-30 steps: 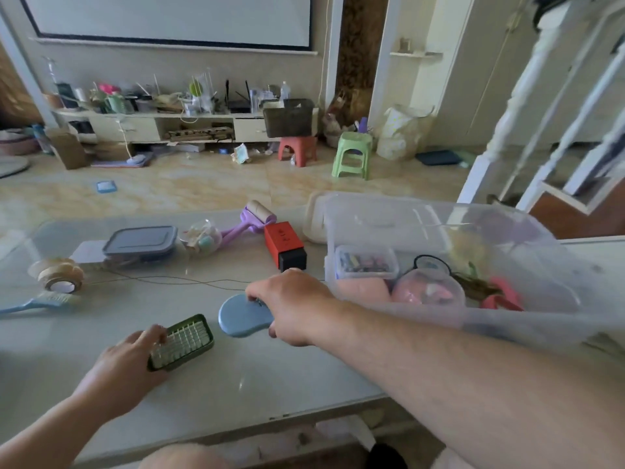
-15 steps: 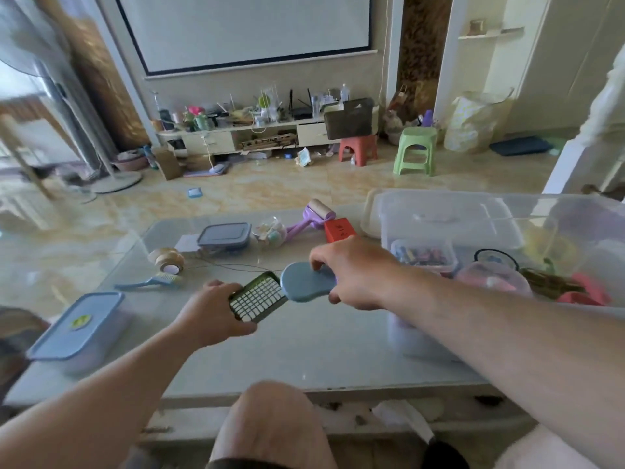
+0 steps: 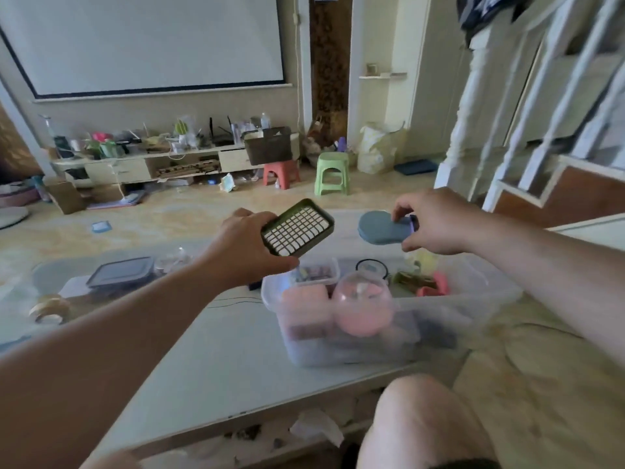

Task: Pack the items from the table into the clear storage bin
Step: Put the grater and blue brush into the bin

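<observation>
The left hand [image 3: 243, 255] holds a green plastic grid tray [image 3: 297, 228]. The right hand [image 3: 436, 221] pinches a blue oval brush [image 3: 380, 228]. Both hang right above the clear plastic storage bin [image 3: 473, 309], so they only need to go down.

Both forearms are bare to the frame's edge, knees bare, with dark shorts [image 3: 466, 464] at the bottom.
</observation>
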A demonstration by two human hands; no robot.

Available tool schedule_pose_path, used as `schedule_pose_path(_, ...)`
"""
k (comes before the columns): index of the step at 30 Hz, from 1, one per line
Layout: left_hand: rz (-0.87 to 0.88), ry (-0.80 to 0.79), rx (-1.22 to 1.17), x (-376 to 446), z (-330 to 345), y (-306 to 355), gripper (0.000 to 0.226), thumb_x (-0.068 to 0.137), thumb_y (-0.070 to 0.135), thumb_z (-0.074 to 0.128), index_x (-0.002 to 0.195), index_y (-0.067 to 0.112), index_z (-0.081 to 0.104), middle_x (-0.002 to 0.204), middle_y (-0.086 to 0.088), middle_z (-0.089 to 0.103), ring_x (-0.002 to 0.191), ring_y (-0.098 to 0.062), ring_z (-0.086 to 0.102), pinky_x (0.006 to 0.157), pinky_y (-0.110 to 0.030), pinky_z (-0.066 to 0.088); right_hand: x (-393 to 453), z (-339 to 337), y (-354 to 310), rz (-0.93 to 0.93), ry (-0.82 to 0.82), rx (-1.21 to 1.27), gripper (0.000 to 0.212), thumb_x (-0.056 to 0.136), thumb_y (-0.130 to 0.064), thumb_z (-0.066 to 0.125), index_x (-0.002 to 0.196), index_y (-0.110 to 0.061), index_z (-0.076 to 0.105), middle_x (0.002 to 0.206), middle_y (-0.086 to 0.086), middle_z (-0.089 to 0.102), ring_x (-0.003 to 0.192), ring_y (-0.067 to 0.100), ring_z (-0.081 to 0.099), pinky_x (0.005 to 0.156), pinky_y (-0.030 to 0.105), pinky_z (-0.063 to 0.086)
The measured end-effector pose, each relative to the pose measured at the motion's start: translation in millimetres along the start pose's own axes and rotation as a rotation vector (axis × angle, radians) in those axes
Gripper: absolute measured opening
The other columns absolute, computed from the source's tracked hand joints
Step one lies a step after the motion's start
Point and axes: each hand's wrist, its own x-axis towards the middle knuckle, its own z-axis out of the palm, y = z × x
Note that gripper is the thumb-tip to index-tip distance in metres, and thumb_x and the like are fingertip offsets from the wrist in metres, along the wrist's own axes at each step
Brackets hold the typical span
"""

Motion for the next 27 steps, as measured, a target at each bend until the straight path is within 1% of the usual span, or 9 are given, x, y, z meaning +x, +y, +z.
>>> schedule_pose_path(2,0.067,-0.039,-0.004,13.0,25.4,29.5,0.08,0.062,0.06,0.086,0.133,0.034,0.059,0.11,0.006,0.05,0.1,-0.014,0.049,0.082,-0.03,0.04,-6.6,5.6,35.4,0.064,-0.057,-0.076,0.047,0.068,-0.027,0.095,0.107,-0.028,0.069,0.104,-0.005,0.062,0.094,0.02,0.058,0.077,0.031,0.047)
schedule_pose_path(6,0.197,-0.13,-0.014,35.5,73.8,79.6,0.076,0.065,0.061,0.083,0.132,0.035,0.057,0.115,0.004,0.051,0.101,-0.012,0.05,0.08,-0.027,0.039,-5.3,38.1,78.8,0.143,-0.25,-0.164,0.041,0.063,-0.028,0.096,0.082,-0.032,0.059,0.101,-0.007,0.063,0.092,0.021,0.062,0.079,0.034,0.057)
schedule_pose_path(10,0.235,-0.201,-0.014,58.1,117.6,100.0,0.08,0.062,0.063,0.081,0.132,0.035,0.056,0.11,0.007,0.046,0.095,-0.01,0.051,0.081,-0.027,0.049,3.2,70.6,98.3,0.136,-0.46,-0.112,0.028,0.071,-0.02,0.088,0.088,-0.029,0.067,0.1,-0.007,0.067,0.09,0.017,0.066,0.076,0.033,0.061)
schedule_pose_path(12,0.22,-0.235,-0.016,67.4,134.0,100.8,0.079,0.062,0.063,0.082,0.131,0.035,0.056,0.11,0.007,0.046,0.095,-0.009,0.05,0.081,-0.029,0.052,7.2,81.0,103.6,0.098,-0.531,-0.065,0.022,0.074,-0.019,0.085,0.087,-0.03,0.07,0.105,-0.01,0.07,0.093,0.014,0.067,0.081,0.033,0.062)
schedule_pose_path(15,0.188,-0.272,-0.052,76.7,152.4,97.0,0.076,0.064,0.062,0.083,0.13,0.035,0.057,0.105,0.01,0.046,0.09,-0.004,0.047,0.07,-0.02,0.042,13.8,90.0,109.8,0.055,-0.591,-0.02,0.015,0.076,-0.023,0.082,0.081,-0.03,0.07,0.109,-0.016,0.073,0.097,0.012,0.068,0.085,0.033,0.061)
schedule_pose_path(18,0.12,-0.244,-0.125,80.8,164.3,92.3,0.079,0.066,0.061,0.084,0.135,0.035,0.055,0.106,0.011,0.047,0.088,-0.002,0.047,0.066,-0.016,0.036,18.7,90.4,120.5,0.03,-0.583,-0.017,0.012,0.076,-0.031,0.085,0.082,-0.03,0.074,0.1,-0.015,0.074,0.095,0.011,0.069,0.084,0.036,0.061)
schedule_pose_path(22,0.091,-0.173,-0.16,81.8,170.6,92.8,0.085,0.067,0.061,0.084,0.141,0.034,0.053,0.116,0.008,0.045,0.098,-0.009,0.05,0.08,-0.025,0.039,23.9,72.6,132.9,0.068,-0.511,0.067,0.025,0.069,-0.041,0.093,0.087,-0.031,0.078,0.09,-0.011,0.076,0.088,0.007,0.069,0.078,0.034,0.059)
schedule_pose_path(25,0.1,-0.103,-0.163,82.0,170.7,95.0,0.089,0.066,0.06,0.084,0.143,0.032,0.05,0.118,0.008,0.043,0.101,-0.01,0.048,0.084,-0.027,0.044,33.8,75.1,133.3,0.107,-0.353,0.112,0.033,0.069,-0.044,0.093,0.092,-0.031,0.073,0.094,-0.013,0.071,0.086,0.006,0.066,0.069,0.028,0.052)
schedule_pose_path(27,0.103,-0.061,-0.155,79.5,169.9,93.7,0.091,0.064,0.061,0.083,0.144,0.032,0.05,0.118,0.009,0.042,0.101,-0.01,0.049,0.082,-0.029,0.047,41.2,93.1,125.2,0.123,-0.273,0.096,0.037,0.068,-0.048,0.092,0.09,-0.03,0.069,0.094,-0.012,0.068,0.085,0.008,0.064,0.066,0.028,0.05)
